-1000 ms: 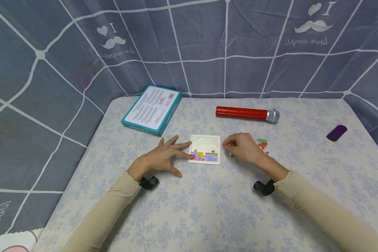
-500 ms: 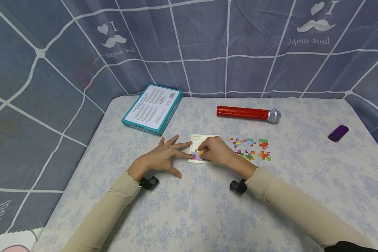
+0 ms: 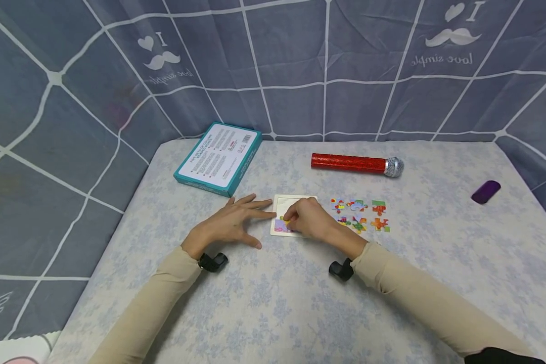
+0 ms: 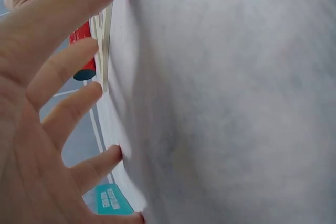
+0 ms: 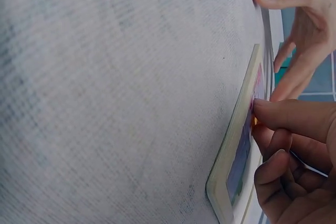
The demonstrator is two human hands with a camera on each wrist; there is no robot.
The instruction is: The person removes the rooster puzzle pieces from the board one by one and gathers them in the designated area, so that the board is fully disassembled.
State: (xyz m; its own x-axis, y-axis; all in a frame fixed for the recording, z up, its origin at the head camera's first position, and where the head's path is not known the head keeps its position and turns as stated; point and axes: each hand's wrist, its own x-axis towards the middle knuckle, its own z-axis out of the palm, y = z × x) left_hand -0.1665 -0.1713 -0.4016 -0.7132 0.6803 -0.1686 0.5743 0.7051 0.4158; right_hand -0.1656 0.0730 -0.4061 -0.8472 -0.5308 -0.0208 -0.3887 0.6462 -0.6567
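A small white puzzle tray [image 3: 282,203] lies mid-table with lilac puzzle pieces [image 3: 279,227] along its near side. My right hand [image 3: 310,218] is over this row. In the right wrist view, its thumb and index finger pinch a yellow-orange puzzle piece [image 5: 255,121], mostly hidden by the fingers. My left hand [image 3: 227,225] spreads straight fingers at the tray's left edge, index fingertip right at the rim, thumb apart on the cloth. Several loose puzzle pieces [image 3: 380,224] lie in two rows right of the tray, partly covered by the right wrist.
A teal-edged box [image 3: 218,154] lies at the back left, beyond the left hand. Behind the tray is a red toy microphone [image 3: 348,162]. A purple object [image 3: 486,192] lies far right. Blue curtains with white lines [image 3: 296,111] border the table behind and at left.
My right hand came left from beside the loose pieces onto the tray's near row, uncovering those pieces. My left index finger drew back from the lilac pieces to the tray's edge.
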